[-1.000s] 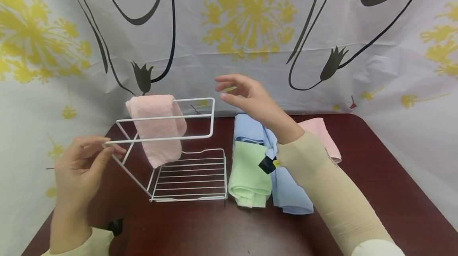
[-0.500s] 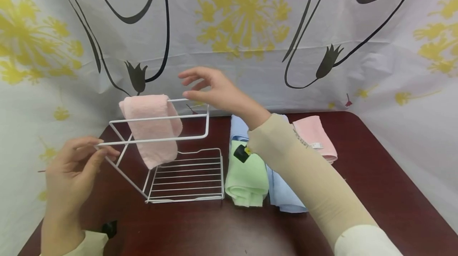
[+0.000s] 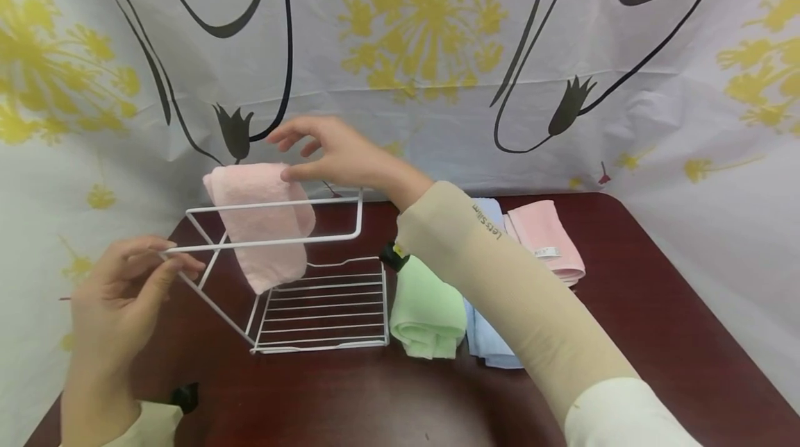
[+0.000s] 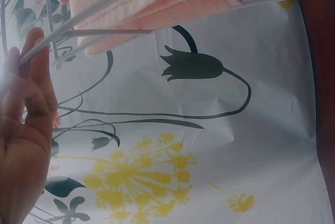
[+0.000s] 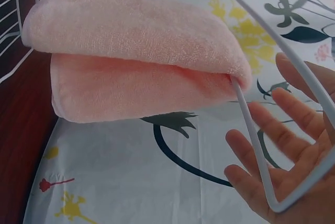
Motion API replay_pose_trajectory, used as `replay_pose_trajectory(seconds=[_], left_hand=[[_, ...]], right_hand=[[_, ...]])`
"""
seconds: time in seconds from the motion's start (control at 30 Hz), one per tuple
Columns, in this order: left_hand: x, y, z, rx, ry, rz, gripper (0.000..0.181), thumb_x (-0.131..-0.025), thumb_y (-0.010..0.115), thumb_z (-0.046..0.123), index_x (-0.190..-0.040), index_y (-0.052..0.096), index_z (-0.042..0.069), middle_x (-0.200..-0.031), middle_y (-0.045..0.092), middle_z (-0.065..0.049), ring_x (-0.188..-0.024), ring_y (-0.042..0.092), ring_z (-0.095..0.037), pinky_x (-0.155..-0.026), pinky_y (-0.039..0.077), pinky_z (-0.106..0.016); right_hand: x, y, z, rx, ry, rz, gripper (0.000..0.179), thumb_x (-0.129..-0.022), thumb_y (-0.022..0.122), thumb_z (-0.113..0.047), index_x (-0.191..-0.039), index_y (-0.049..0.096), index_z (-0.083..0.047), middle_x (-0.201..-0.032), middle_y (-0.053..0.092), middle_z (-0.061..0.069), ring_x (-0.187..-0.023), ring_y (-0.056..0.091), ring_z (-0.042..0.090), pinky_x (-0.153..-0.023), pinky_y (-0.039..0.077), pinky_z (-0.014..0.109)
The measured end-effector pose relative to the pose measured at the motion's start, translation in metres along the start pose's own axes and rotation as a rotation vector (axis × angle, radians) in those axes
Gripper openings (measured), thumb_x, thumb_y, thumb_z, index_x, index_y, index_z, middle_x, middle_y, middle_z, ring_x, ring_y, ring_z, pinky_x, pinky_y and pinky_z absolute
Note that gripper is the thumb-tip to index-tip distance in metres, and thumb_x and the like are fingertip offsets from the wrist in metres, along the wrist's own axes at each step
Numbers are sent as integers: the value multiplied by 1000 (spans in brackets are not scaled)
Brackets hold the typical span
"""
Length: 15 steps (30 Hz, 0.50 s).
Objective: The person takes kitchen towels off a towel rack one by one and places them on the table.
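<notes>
A white wire rack point(image 3: 325, 348) stands on the table, its upper frame tilted over a slatted base. At the frame's near left corner my left hand point(image 3: 115, 308) pinches the wire between thumb and fingers. A folded pink towel point(image 3: 265, 225) hangs over the far upper bar, toward the left. Over that bar, close to the towel's upper right edge, my right hand point(image 3: 340, 152) hovers with loosely spread fingers. The right wrist view has the pink towel point(image 5: 141, 35) draped on the bar and the fingers point(image 5: 282, 135) apart from it, holding nothing.
Right of the rack lie a folded green towel point(image 3: 428, 315), blue cloth point(image 3: 490, 339) partly hidden by the right forearm, and another pink towel point(image 3: 546, 239). A patterned white curtain point(image 3: 387, 100) hangs behind the dark red table point(image 3: 325, 398).
My right hand has moved left from above the blue cloth to the pink towel on the rack. The left hand keeps its hold. The whole view has shifted slightly.
</notes>
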State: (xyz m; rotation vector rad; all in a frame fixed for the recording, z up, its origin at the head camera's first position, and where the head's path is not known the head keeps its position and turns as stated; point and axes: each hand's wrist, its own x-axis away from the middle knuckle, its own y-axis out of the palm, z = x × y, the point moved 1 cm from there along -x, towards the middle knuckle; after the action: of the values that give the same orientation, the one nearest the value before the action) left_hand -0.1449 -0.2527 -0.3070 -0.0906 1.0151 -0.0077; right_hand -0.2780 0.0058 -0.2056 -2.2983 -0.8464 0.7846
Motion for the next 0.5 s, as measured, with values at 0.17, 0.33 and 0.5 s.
replay_pose_trajectory(seconds=[0.17, 0.33, 0.5], left_hand=[[-2, -2, 1, -78, -5, -4, 18, -89, 61, -16, -105, 55, -21, -89, 77, 2, -71, 67, -3, -52, 41, -11], [0, -3, 1, -60, -12, -1, 19, -88, 61, -17, -106, 56, -20, -88, 77, 1, -71, 68, -3, -51, 41, -11], [1, -2, 0, -12, -11, 5, 19, -87, 61, -18, -106, 57, -19, -88, 77, 0, -72, 69, -5, -51, 41, -12]], right_hand=[[-7, 0, -6, 58, -2, -59, 47, -91, 73, -13, -135, 57, -9, -130, 63, 6, -120, 60, 18, -101, 49, 22], [-12, 3, -9, 50, 35, -103, 48, -91, 72, -12, -136, 56, -11, -131, 63, 7, -118, 61, 21, -98, 51, 24], [-15, 8, -10, 37, 30, -126, 48, -91, 71, -8, -136, 56, -7, -133, 62, 7, -120, 59, 18, -99, 50, 21]])
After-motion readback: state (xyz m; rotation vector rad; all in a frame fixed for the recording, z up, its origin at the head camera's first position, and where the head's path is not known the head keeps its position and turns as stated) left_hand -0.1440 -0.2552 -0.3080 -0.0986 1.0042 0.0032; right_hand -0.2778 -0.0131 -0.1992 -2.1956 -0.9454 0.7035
